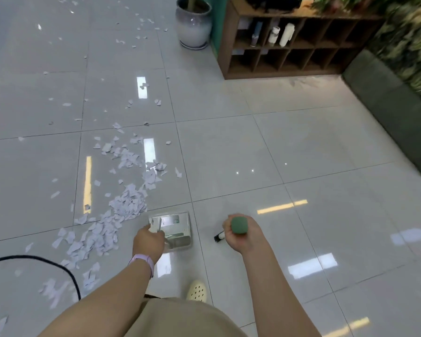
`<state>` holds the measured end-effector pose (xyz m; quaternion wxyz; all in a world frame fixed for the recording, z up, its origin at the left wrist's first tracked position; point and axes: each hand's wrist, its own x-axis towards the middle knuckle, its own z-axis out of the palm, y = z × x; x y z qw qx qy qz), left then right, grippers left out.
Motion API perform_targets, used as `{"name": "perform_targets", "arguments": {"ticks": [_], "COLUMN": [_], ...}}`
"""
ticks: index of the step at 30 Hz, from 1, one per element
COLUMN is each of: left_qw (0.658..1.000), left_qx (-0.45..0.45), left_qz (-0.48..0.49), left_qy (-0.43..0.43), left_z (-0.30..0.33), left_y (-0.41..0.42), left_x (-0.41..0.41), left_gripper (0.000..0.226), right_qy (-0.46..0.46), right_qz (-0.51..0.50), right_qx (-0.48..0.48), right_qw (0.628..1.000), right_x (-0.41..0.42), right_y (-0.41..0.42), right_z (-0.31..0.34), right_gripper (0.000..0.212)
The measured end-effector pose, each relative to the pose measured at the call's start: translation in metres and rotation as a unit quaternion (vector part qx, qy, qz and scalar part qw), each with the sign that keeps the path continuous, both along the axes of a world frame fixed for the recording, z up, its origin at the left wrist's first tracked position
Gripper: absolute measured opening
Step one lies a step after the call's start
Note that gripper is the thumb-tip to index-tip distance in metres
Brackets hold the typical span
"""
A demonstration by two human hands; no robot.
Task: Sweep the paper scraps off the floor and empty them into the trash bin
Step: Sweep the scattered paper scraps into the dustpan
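Just below the two hands, a cream perforated shoe (197,291) stands on the glossy tiled floor (301,147), and a black cable (58,266) curves across the tiles to the left of the left forearm. The left hand (148,242), with a lilac band (142,262) at its wrist, has its fingers curled round the upright handle of a clear dustpan (174,231), which sits low on the floor just ahead of that hand. The right hand (241,235) is closed round the green broom handle (239,224); the dark broom head (219,237) peeps out just to the left of that fist, apart from the pan.

The paper scraps (127,205) lie mostly in a thick drift just left of and beyond the left hand, thinning into a scatter that runs far away across the tiles. The dustpan looks empty so far, so I judge the sweeping has hardly begun.

The risk I see: the pan's mouth may not face the drift, so a stroke could push scraps past it. Light paper on slick tile can flutter off under a brisk sweep, and the cable could snag the bristles.

Farther off stand a pale ceramic pot (193,25) and a wooden cubby shelf (289,45). No trash bin is in sight.
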<state>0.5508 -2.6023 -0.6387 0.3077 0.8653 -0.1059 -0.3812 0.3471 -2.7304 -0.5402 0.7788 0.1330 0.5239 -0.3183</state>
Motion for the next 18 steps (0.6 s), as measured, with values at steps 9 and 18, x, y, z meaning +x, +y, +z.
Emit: {"name": "perform_targets", "arguments": {"ticks": [9, 18], "left_qw": [0.996, 0.995], "left_qx": [-0.051, -0.02], "left_qz": [-0.073, -0.092], "left_qy": [0.004, 0.02], "left_z": [0.018, 0.003], "left_y": [-0.059, -0.078], "left_x": [-0.023, 0.052], "left_gripper": [0.019, 0.013], "right_qy": [0.066, 0.147], "right_qz": [0.005, 0.267], "right_qx": [0.046, 0.079], "right_qw": [0.997, 0.949], "right_x": [-0.015, 0.104], "right_y": [-0.024, -0.041], "right_z": [-0.03, -0.027], "right_gripper": [0.03, 0.011]}}
